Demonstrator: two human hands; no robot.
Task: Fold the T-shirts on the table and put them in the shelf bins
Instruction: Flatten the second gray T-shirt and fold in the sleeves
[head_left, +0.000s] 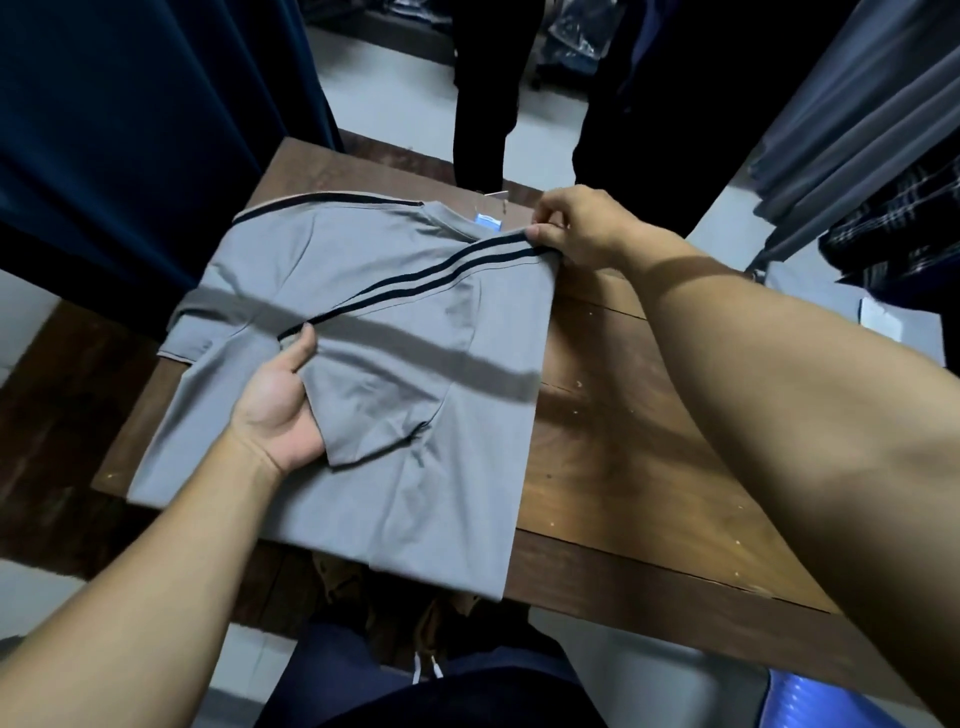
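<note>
Lying flat on the wooden table (623, 426), the grey T-shirt (395, 374) has one side folded in. At its two o'clock corner the right hand (576, 228) pinches the striped shoulder between thumb and fingers. At eight o'clock the left hand (280, 410) grips the folded-over sleeve, thumb on top, fingers hidden beneath.

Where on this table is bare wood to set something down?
The table is bare between the right edge of the grey T-shirt and its own right edge, by the right hand. A thin strip lies behind the collar. The left side is crowded: the shirt covers it, the left hand holding its sleeve.
</note>
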